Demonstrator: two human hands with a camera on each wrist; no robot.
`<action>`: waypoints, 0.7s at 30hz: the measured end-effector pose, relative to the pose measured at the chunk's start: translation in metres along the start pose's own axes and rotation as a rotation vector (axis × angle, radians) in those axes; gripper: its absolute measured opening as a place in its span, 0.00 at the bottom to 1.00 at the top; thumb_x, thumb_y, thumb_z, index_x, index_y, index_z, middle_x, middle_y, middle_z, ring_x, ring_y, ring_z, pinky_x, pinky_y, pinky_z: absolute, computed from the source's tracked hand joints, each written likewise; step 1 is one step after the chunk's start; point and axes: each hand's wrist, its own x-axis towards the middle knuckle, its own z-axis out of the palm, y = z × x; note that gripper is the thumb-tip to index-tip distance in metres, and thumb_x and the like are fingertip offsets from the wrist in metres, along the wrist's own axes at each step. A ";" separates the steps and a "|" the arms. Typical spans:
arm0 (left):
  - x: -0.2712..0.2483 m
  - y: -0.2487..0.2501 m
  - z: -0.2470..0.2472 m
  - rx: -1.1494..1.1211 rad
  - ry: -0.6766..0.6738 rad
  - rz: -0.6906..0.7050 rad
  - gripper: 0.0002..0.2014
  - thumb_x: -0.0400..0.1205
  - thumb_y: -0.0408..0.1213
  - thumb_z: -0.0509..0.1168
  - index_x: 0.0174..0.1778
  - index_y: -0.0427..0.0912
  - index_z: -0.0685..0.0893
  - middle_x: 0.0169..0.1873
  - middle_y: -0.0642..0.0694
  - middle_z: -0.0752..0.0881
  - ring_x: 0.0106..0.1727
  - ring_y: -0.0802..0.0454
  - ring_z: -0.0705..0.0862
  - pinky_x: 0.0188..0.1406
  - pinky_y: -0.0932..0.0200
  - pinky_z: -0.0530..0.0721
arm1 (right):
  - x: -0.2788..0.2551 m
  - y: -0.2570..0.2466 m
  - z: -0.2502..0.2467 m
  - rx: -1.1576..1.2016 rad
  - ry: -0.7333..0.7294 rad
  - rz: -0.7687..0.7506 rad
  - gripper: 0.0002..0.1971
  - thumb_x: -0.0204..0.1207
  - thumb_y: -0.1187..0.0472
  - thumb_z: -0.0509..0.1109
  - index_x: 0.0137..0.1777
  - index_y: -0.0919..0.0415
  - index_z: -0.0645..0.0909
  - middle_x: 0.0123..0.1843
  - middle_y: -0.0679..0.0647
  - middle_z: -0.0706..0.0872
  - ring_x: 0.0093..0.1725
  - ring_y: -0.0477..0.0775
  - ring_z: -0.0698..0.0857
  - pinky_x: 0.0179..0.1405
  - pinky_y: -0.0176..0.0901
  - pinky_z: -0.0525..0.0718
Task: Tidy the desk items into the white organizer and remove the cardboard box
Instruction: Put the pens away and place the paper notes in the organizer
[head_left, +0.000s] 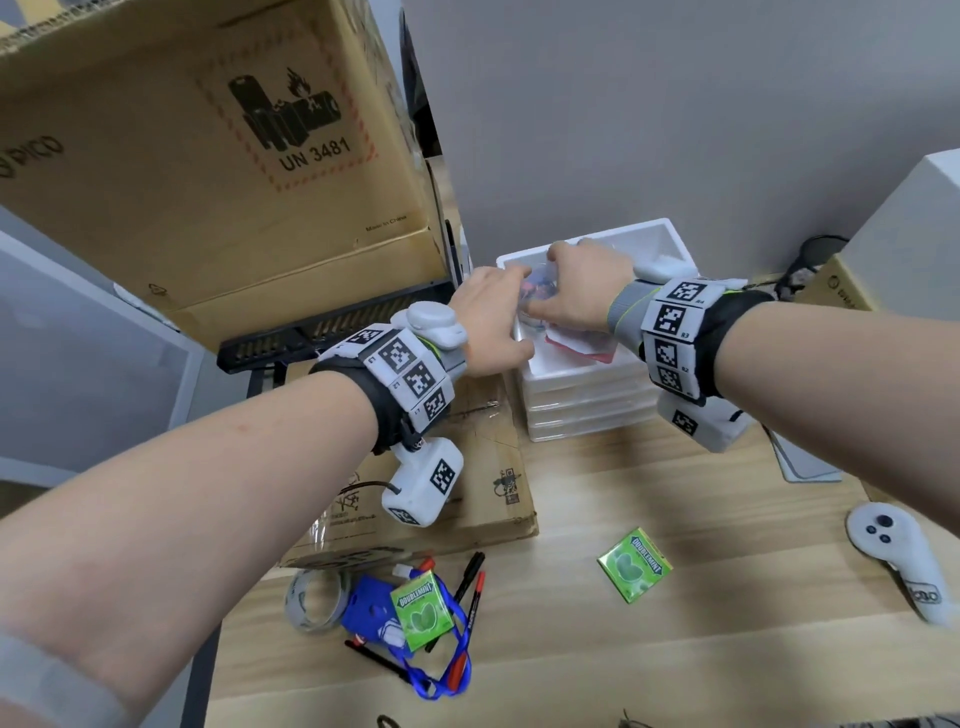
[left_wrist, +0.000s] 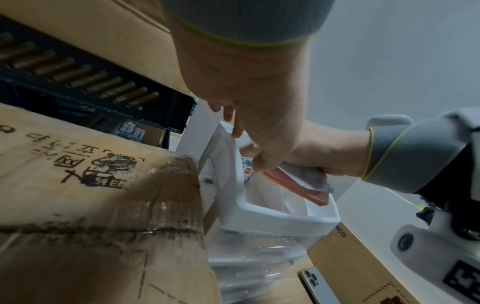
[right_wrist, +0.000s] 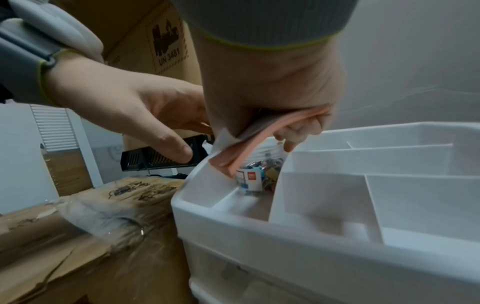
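Observation:
The white organizer (head_left: 670, 234) stands at the back of the desk on a stack of clear drawers. My right hand (head_left: 576, 291) is over its left compartment and grips a pink pad (right_wrist: 259, 139) with white sheets. Under it a clear packet of small colourful pieces (right_wrist: 259, 174) sits partly inside that compartment. My left hand (head_left: 493, 322) reaches in from the left, fingers loosely extended, fingertips on the organizer's left wall (left_wrist: 228, 156) beside the packet. A flat, taped cardboard box (head_left: 467, 467) lies left of the organizer, under my left wrist.
A large cardboard box (head_left: 208, 156) on a black rack towers at the back left. On the near desk lie two green gum packs (head_left: 634, 564), a tape roll (head_left: 314, 600), a blue lanyard badge (head_left: 374, 613), markers (head_left: 470, 587) and a white controller (head_left: 893, 556). A phone (left_wrist: 317, 286) lies by the drawers.

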 end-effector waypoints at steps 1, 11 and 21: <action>-0.001 0.000 0.001 -0.009 0.006 0.008 0.35 0.71 0.42 0.70 0.75 0.38 0.69 0.66 0.40 0.79 0.72 0.39 0.72 0.66 0.47 0.77 | -0.001 0.000 0.002 0.036 0.021 0.011 0.27 0.70 0.34 0.65 0.55 0.57 0.75 0.53 0.59 0.82 0.49 0.65 0.83 0.43 0.50 0.78; -0.010 0.030 -0.004 -0.477 0.201 0.030 0.39 0.75 0.40 0.71 0.80 0.42 0.61 0.38 0.48 0.84 0.41 0.50 0.84 0.46 0.50 0.85 | -0.024 -0.005 -0.002 0.797 0.229 0.160 0.24 0.73 0.36 0.67 0.30 0.53 0.66 0.27 0.47 0.73 0.31 0.55 0.74 0.35 0.49 0.74; -0.055 0.031 -0.036 -0.793 0.262 -0.033 0.34 0.75 0.33 0.61 0.80 0.42 0.61 0.32 0.39 0.74 0.31 0.48 0.75 0.33 0.58 0.77 | -0.051 -0.060 -0.012 1.012 0.277 0.116 0.26 0.77 0.36 0.67 0.30 0.51 0.61 0.25 0.44 0.66 0.28 0.50 0.68 0.32 0.45 0.70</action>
